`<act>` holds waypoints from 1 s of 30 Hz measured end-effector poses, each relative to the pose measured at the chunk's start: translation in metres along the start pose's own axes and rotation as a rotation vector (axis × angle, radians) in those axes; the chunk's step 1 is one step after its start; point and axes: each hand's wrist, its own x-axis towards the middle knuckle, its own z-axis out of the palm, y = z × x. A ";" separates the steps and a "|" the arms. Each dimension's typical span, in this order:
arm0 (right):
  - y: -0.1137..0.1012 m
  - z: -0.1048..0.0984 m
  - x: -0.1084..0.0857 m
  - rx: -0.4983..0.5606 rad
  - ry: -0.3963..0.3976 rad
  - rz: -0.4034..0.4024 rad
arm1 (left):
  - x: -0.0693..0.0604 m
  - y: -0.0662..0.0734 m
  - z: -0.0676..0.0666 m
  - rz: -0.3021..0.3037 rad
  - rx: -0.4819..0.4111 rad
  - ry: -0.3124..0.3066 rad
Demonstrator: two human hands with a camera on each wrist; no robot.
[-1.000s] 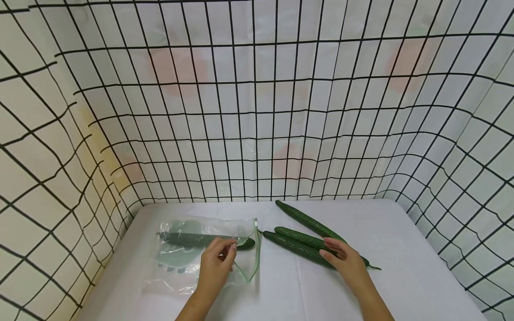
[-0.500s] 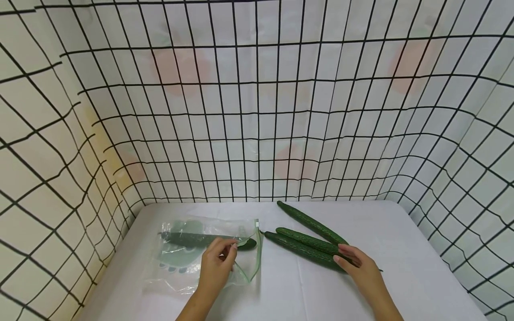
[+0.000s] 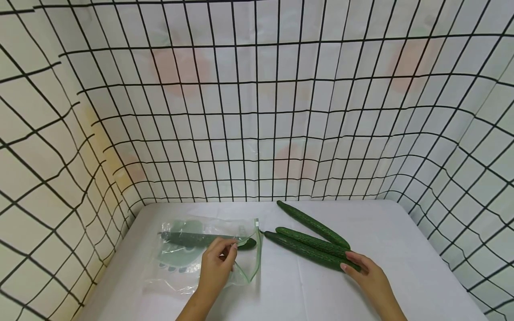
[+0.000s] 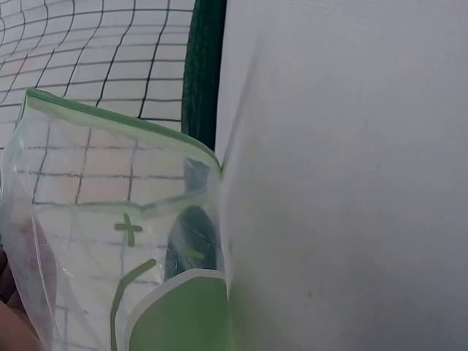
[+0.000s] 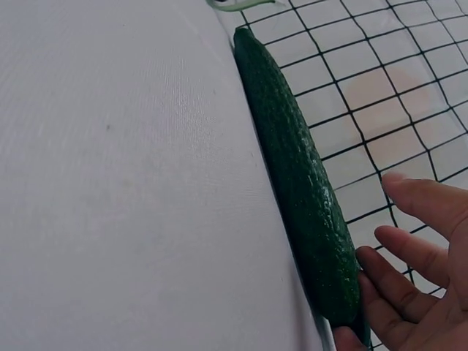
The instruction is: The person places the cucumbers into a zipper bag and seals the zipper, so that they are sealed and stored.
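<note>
My left hand [image 3: 215, 264] pinches the lip of a clear zip bag [image 3: 176, 278] with green edging, holding its mouth partly apart. Inside the bag lies one cucumber [image 3: 186, 240], its tip towards the opening. My right hand [image 3: 371, 277] is at the near right end of the middle cucumber [image 3: 309, 240], thumb and fingers on either side of that end. In the right wrist view the fingers [image 5: 398, 289] are loosely spread and some touch the cucumber [image 5: 296, 175]. Another cucumber [image 3: 299, 252] lies alongside on the near side; a third cucumber [image 3: 313, 224] lies behind.
A white-covered table [image 3: 281, 290] carries everything. Black wire grid [image 3: 257, 138] rises at the back and both sides, with a pale printed cloth behind it.
My right hand has slid down and right along the cucumbers to the end of the middle one. The left hand and bag have stayed put.
</note>
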 end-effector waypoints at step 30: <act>0.021 0.009 0.002 -0.126 -0.055 0.037 | 0.001 -0.007 -0.001 -0.044 0.012 -0.003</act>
